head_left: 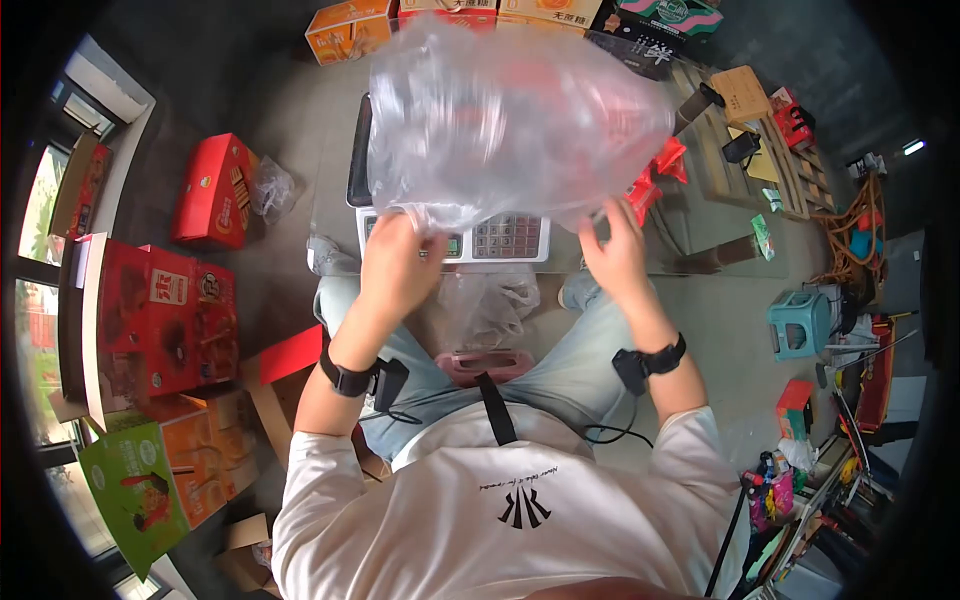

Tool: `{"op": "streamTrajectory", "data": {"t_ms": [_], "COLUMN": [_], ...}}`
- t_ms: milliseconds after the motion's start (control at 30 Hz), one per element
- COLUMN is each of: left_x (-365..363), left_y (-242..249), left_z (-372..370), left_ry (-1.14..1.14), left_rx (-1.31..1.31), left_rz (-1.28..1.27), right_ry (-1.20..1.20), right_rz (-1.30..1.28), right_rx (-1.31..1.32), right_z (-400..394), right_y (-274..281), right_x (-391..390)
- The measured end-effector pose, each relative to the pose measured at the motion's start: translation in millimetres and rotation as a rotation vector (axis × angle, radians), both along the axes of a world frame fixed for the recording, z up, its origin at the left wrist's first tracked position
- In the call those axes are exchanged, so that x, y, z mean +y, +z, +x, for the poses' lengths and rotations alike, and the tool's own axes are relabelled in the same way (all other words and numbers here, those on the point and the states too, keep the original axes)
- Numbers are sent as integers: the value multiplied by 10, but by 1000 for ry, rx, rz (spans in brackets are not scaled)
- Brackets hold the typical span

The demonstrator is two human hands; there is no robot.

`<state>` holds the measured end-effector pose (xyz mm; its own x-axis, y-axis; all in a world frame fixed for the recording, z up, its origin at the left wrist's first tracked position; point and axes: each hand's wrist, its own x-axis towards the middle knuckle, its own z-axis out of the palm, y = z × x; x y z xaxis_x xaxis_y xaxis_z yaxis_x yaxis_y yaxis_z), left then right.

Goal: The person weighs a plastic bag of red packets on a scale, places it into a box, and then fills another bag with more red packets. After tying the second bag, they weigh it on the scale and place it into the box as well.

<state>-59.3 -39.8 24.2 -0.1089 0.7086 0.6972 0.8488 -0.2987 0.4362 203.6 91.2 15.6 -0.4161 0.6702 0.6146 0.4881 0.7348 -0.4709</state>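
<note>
- In the head view, the big clear bag (510, 125) is puffed up over the white scale (510, 240) and hides much of it.
- The left hand (400, 262) pinches the bag's near edge, over the left part of the scale.
- The right hand (617, 255) is at the bag's other near corner, just right of the scale. I cannot tell if its fingers are squeezed shut.
- The two hands are well apart, with the scale's buttons (508, 238) showing between them.
- The scale sits by the near edge of the see-through table (690, 235). The person's knees are close below that edge.
- Shiny red packets (670, 160) lie right of the scale, beside the bag.
- Colorful boxes (350, 32) stand past the scale, behind the bag.
- Left of the scale, a red box (212, 190) is on the gray floor (275, 225).
- Far right of the scale is a blue stool (797, 325).
</note>
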Motion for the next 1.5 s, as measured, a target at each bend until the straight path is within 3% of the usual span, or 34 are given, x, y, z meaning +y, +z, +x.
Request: {"op": "streamTrajectory", "data": {"t_ms": [33,67,133,167,200,233,267,300,333,367,433,467,533,733,800,1000,1067,1100,1167,1200,1267,1300,1367,1400,1467,1500], "left_x": [41,54,27,22,55,97,121,142,174,194,195,197,177,151,162,151,141,142,163,172,192,208,230,223,184,174], "left_y": [-138,-120,-42,32,-3,-67,-109,-79,-4,55,113,153,248,296,291,239,169,166,183,179,174,191,241,241,238,288], "left_z": [-70,-108,-140,-146,-172,-202,-215,-202,-176,-167,-210,-207,-191,-208,-183,-133,-196,-195,-186,-175,-136,-109,-48,-45,-43,25], "left_ry": [182,177,183,130,132,4,-127,-123,-232,-337,-432,-446,-425,-451,-447,-398,-339,-336,-339,-337,-239,-241,-103,-113,-49,-65], "left_rx": [-190,-184,-348,-359,-359,-604,-849,-853,-973,-1087,-1156,-1187,-1177,-1145,-1130,-1192,-1171,-1176,-1189,-1191,-1173,-1169,-1029,-1020,-899,-937], "left_rz": [-279,-283,-535,-596,-595,-573,-546,-552,-390,-223,-151,-99,-47,-16,-18,-14,-90,-87,-77,-74,-88,-88,-180,-182,-294,-256], "right_ry": [15,10,160,158,40,-80,-80,-85,-86,-87,91,101,-261,-441,-472,-540,-302,-331,-214,-212,-217,-216,42,37,459,543], "right_rz": [-240,-244,-688,-695,-840,-982,-986,-898,-801,-811,-357,-363,-170,-263,-528,-516,-635,-697,-1134,-1134,-1161,-1160,-828,-821,-741,-830], "right_rx": [-55,-50,449,448,605,761,757,477,202,199,-148,-147,-339,-461,-377,-488,-92,-107,240,237,601,605,763,774,537,522], "right_z": [58,88,142,167,177,170,158,131,97,49,-73,-130,-220,-379,-385,-176,65,128,275,333,428,418,311,237,54,-96], "right_y": [-182,-391,-765,-836,-875,-914,-1094,-1368,-1526,-1553,-1638,-1659,-1621,-1592,-1495,-1361,-1755,-1747,-1502,-1438,-1345,-1243,-938,-730,-279,-105], "right_x": [144,300,527,594,684,801,975,1175,1307,1351,1370,1306,1127,1035,1030,740,767,667,389,240,-10,-121,-336,-408,-540,-588]}}
